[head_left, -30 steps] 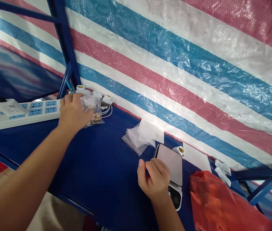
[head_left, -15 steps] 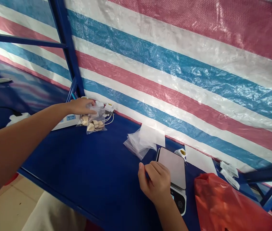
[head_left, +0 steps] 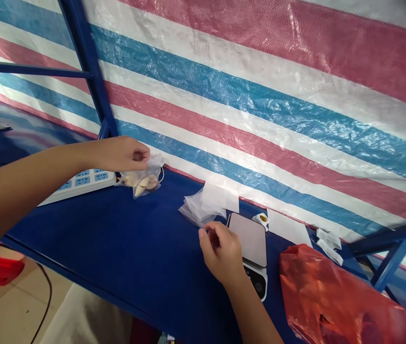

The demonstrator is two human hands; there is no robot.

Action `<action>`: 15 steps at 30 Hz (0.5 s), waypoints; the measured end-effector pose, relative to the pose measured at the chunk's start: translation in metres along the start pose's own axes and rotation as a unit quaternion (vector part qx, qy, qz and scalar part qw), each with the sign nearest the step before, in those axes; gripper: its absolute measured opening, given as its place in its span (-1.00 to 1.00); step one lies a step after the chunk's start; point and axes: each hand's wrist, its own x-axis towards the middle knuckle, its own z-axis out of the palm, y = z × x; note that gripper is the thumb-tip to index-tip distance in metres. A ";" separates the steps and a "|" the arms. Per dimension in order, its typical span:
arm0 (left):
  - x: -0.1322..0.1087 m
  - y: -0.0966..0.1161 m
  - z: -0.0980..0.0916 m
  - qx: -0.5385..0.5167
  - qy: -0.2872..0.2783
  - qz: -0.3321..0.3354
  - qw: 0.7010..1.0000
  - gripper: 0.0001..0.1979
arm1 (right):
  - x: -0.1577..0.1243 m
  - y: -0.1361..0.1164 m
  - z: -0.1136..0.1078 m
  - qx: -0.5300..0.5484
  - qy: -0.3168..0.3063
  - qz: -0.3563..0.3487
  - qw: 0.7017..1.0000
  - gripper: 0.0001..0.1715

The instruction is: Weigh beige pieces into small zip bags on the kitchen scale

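My left hand [head_left: 133,154] is at the back of the blue table, thumb and fingers pinched on the top of a clear plastic bag [head_left: 148,185]. Several pale, cream-coloured pieces lie inside the bag; I cannot tell their kind. A second bag with similar pieces [head_left: 128,179] is partly hidden behind it. My right hand [head_left: 221,251] hovers with curled fingers beside a digital scale [head_left: 249,239], and no object shows in it. Just beyond its fingertips lies a loose stack of flat clear bags [head_left: 197,208], partly under white paper [head_left: 220,197].
A white power strip [head_left: 81,184] sits at the left, near a blue metal post [head_left: 97,81]. Behind the scale are a small white roll [head_left: 261,220] and a white sheet [head_left: 289,227]. A large red plastic bag [head_left: 332,296] fills the right side. Striped sheeting [head_left: 224,95] hangs behind.
My left hand has lifted slightly and pinched the bag's top, which now hangs more upright. My right hand stays curled beside the scale. The view has shifted a little.
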 end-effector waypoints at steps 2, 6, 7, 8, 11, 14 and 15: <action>-0.005 0.033 -0.004 0.002 0.017 0.047 0.999 -0.70 | 0.003 -0.003 0.000 0.141 -0.021 0.163 0.976 -0.67; -0.013 0.109 -0.001 -0.051 0.054 0.155 0.985 -0.82 | -0.002 -0.022 -0.012 0.420 0.013 0.377 0.826 -0.16; -0.016 0.129 0.003 -0.075 0.063 0.180 0.979 -0.83 | -0.010 -0.028 -0.018 0.472 0.042 0.382 0.794 -0.17; -0.018 0.150 0.007 -0.103 0.070 0.200 0.972 -0.85 | -0.019 -0.033 -0.026 0.517 0.077 0.375 0.765 -0.23; -0.024 0.211 0.024 -0.189 0.049 0.284 0.939 -0.82 | -0.058 -0.046 -0.052 0.602 0.201 0.330 0.699 -0.46; -0.025 0.262 0.048 -0.276 -0.016 0.382 0.882 -0.80 | -0.098 -0.054 -0.078 0.571 0.320 0.306 0.691 -0.48; -0.025 0.276 0.056 -0.296 -0.051 0.412 0.860 -0.81 | -0.109 -0.056 -0.086 0.545 0.356 0.304 0.695 -0.44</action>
